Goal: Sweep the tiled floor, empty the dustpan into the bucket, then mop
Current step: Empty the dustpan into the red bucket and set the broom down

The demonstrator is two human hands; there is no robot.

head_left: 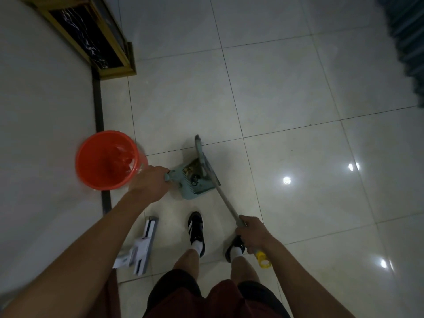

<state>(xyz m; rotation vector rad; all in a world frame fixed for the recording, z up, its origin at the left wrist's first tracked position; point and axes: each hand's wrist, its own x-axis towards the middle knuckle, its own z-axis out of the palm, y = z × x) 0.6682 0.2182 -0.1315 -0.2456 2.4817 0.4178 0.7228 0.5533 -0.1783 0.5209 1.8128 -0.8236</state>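
- Dustpan (197,184), pale green and holding debris, is sitting on the tiled floor (286,88) just ahead of the person's feet.
- Left hand (149,182) is gripping the dustpan's handle, beside the red bucket (106,160).
- Right hand (253,232) is clutching the broom (226,203) by its grey pole, the head resting at the dustpan's mouth.
- Flat mop (143,244) is lying on the floor near the left shoe.

Teal dustpan (195,182) holding debris, beside orange bucket (107,160)
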